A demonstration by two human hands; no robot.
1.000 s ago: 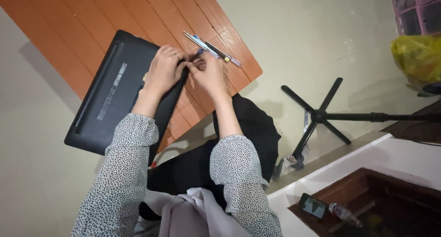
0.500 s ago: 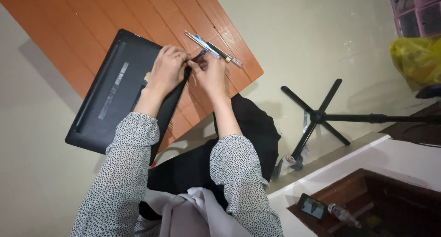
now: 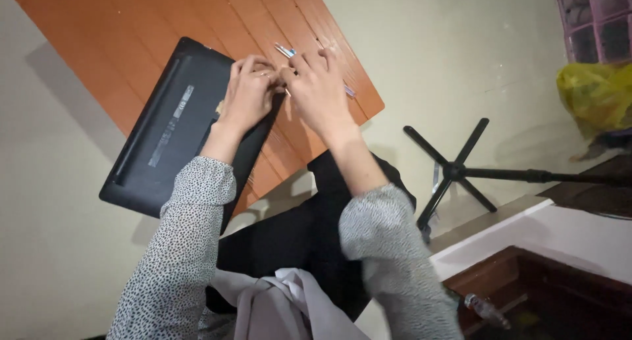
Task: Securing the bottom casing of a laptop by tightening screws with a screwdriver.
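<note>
**Two hands meet at the edge of an upturned laptop**

At the left of the frame a black laptop (image 3: pixel 174 119) lies bottom side up on an orange slatted table (image 3: pixel 118 44), its lower corner hanging past the table's edge. The left hand (image 3: pixel 247 93) rests on the laptop's right edge, fingers curled in towards the other hand; whether it pinches something small there cannot be told. Just beside it, touching at the fingertips, the right hand (image 3: pixel 319 90) hovers over the table boards with fingers bent and spread, and its grip too is hidden. A slim pen-like tool (image 3: pixel 287 51) with a blue band lies on the table just above the hands, partly covered by the right hand. Further right, on the pale floor, stands a black tripod base (image 3: pixel 454 172). In the upper right corner sits a yellow plastic bag (image 3: pixel 596 93).
</note>
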